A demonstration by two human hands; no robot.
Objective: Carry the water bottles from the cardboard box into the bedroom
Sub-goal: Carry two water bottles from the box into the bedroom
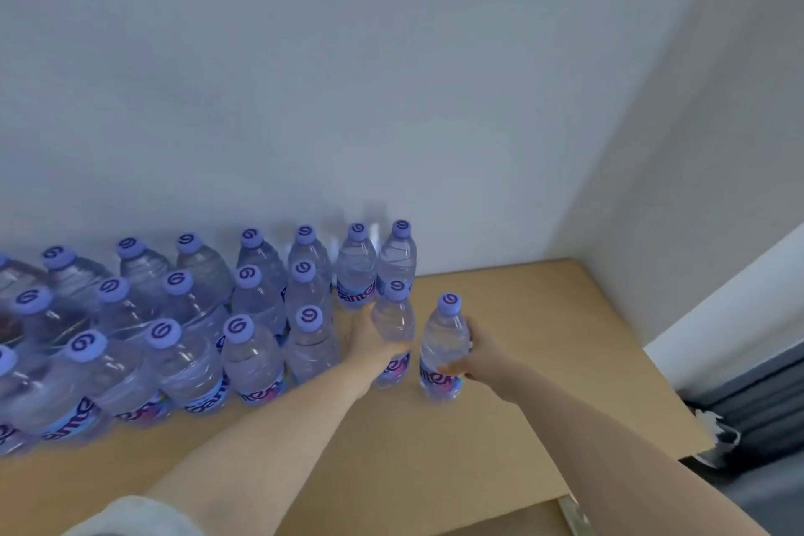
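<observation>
A block of water bottles was found standing upright on the bench, ranged in rows from the left edge of view towards the middle, its back row set against the rear wall. Two further bottles were held at the right end of that block: one bottle in the left hand, just beside the block, and a second bottle in the right hand, a little to its right and apart from it. A side wall was noted to the right, meeting the rear wall at a corner behind the bench.
</observation>
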